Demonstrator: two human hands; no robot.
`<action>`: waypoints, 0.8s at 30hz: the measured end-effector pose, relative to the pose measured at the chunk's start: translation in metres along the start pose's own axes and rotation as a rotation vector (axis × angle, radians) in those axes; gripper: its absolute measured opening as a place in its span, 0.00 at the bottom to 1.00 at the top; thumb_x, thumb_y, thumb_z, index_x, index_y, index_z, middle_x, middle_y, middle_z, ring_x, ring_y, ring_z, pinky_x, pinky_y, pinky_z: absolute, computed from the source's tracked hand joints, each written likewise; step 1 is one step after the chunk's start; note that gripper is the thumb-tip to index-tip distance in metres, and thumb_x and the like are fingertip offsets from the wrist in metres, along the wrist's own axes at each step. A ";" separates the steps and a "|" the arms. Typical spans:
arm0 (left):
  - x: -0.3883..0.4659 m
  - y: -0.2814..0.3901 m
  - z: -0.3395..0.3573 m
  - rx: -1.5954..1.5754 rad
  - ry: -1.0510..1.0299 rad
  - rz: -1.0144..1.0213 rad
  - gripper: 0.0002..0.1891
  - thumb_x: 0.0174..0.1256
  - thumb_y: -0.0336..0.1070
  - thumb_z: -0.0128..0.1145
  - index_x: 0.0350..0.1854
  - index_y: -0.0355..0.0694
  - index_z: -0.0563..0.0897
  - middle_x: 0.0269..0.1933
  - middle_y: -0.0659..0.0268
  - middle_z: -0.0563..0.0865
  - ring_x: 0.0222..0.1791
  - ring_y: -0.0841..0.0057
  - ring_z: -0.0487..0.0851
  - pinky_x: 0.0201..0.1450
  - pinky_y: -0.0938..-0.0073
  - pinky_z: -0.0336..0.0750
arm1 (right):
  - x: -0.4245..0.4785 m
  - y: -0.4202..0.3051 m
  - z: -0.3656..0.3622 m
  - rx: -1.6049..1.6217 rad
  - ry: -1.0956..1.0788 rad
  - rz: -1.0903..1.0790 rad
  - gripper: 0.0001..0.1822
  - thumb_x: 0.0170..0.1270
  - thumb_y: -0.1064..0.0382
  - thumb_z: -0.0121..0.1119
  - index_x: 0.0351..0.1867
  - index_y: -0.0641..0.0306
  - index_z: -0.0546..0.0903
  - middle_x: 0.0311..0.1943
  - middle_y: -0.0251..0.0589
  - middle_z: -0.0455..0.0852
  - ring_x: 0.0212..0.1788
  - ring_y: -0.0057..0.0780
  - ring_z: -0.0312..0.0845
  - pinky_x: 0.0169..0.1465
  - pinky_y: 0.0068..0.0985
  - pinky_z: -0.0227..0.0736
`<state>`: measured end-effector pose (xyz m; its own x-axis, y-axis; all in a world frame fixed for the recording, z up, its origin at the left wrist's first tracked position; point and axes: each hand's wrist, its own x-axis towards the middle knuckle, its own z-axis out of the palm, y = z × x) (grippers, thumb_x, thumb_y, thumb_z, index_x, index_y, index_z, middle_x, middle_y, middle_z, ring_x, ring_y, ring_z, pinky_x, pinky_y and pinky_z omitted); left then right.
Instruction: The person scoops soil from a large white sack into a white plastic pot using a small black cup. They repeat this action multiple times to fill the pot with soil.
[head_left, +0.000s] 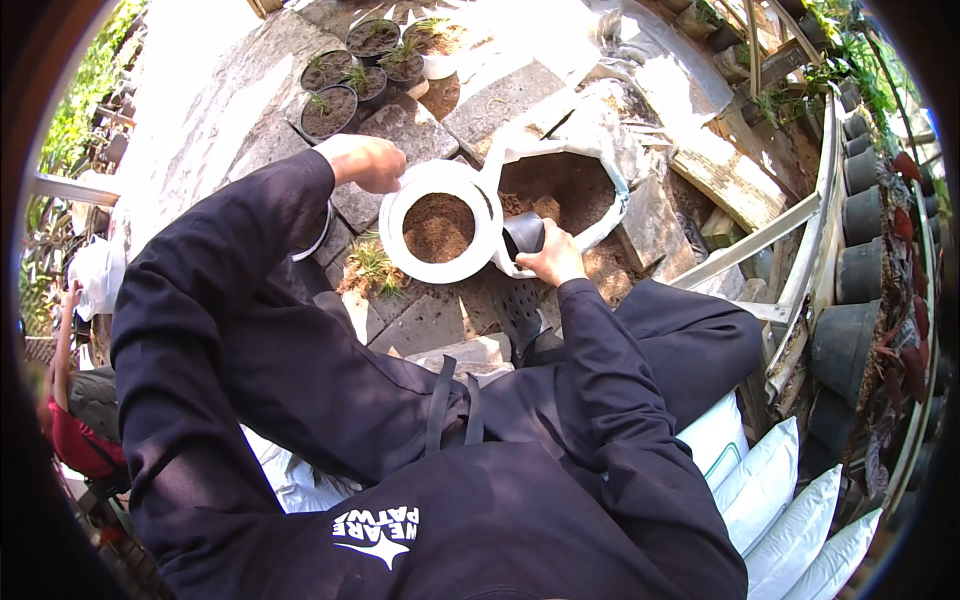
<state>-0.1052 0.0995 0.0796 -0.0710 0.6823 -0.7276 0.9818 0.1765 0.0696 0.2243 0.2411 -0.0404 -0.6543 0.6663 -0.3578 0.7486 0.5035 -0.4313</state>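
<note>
My right hand (556, 255) grips a small dark plastic pot or cup (525, 231), tilted at the near edge of an open white sack (616, 214). Dark brown soil (555, 180) fills the inside of that sack. Just to its left stands a round white pot (394, 251) with a wide rim, holding lighter brown soil (439, 225). My left hand (369, 163) is at the far left side of the white pot's rim, fingers curled. Whether it touches the rim or pinches something small is hard to see. A clump of grassy seedlings (373, 264) lies on the paving beside the pot.
Several black pots (330, 111) with soil and small plants stand beyond my left hand. Stone slabs (510, 101) pave the ground. At right are a metal frame (750, 240) and a row of black pots (847, 345). Filled white bags (757, 465) lie behind me; another person (82, 420) is at left.
</note>
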 end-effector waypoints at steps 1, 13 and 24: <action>-0.001 0.000 0.000 0.000 -0.006 -0.011 0.20 0.75 0.48 0.54 0.58 0.41 0.88 0.58 0.57 0.89 0.64 0.59 0.83 0.66 0.58 0.78 | 0.003 0.004 -0.001 0.064 -0.008 -0.002 0.43 0.46 0.52 0.83 0.61 0.75 0.79 0.53 0.62 0.89 0.59 0.52 0.86 0.65 0.38 0.78; 0.003 -0.001 0.001 0.041 -0.032 0.002 0.21 0.75 0.48 0.54 0.59 0.42 0.87 0.59 0.57 0.89 0.63 0.59 0.84 0.67 0.58 0.78 | 0.002 -0.033 -0.074 0.620 0.213 -0.054 0.47 0.53 0.55 0.81 0.72 0.75 0.72 0.50 0.53 0.89 0.42 0.28 0.87 0.52 0.31 0.82; 0.001 0.003 -0.004 0.016 -0.068 -0.021 0.21 0.75 0.49 0.55 0.61 0.43 0.87 0.60 0.58 0.89 0.65 0.60 0.83 0.68 0.59 0.77 | -0.033 -0.066 -0.100 0.600 0.120 -0.474 0.47 0.56 0.70 0.78 0.78 0.64 0.67 0.54 0.40 0.85 0.33 0.10 0.78 0.30 0.11 0.67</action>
<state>-0.1028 0.1039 0.0819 -0.0797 0.6284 -0.7738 0.9830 0.1783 0.0435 0.2074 0.2410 0.0825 -0.8487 0.5259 0.0549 0.1825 0.3888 -0.9031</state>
